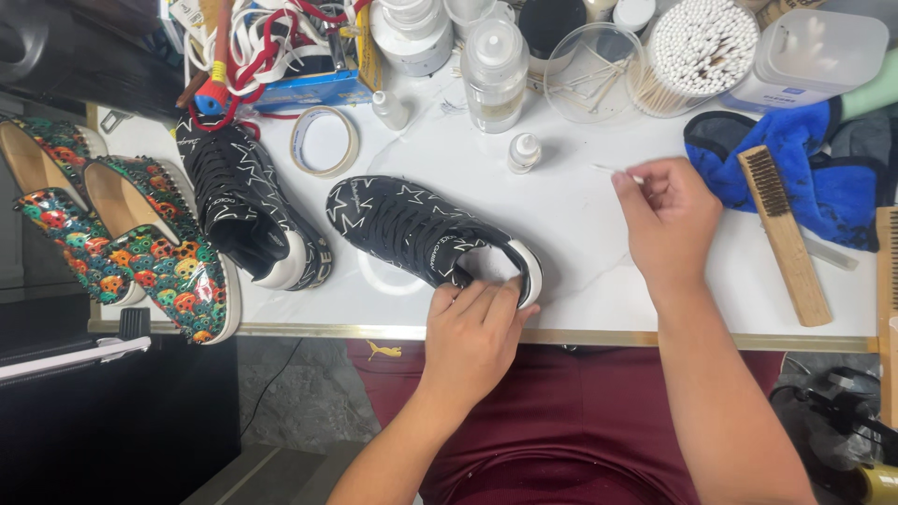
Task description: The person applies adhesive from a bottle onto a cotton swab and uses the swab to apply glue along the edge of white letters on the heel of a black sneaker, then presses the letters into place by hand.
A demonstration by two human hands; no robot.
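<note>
the left hand [474,327] grips the heel of a black starred sneaker [421,232] on the desk [580,224], fingers pressed together; the right hand [669,220] pinches what looks like a cotton swab [615,171].

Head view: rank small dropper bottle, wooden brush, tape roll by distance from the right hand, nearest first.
From the right hand:
1. Small dropper bottle, to its upper left on the table.
2. Wooden brush, to its right by the blue cloth; nearly as close.
3. Tape roll, far left beyond the black shoe.

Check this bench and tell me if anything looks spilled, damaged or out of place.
Nothing spilled or damaged. The only loose bits are a few cotton swabs scattered beside the full swab tub. The left hand steadies a black star-print sneaker; the right hand pinches one swab.
</note>
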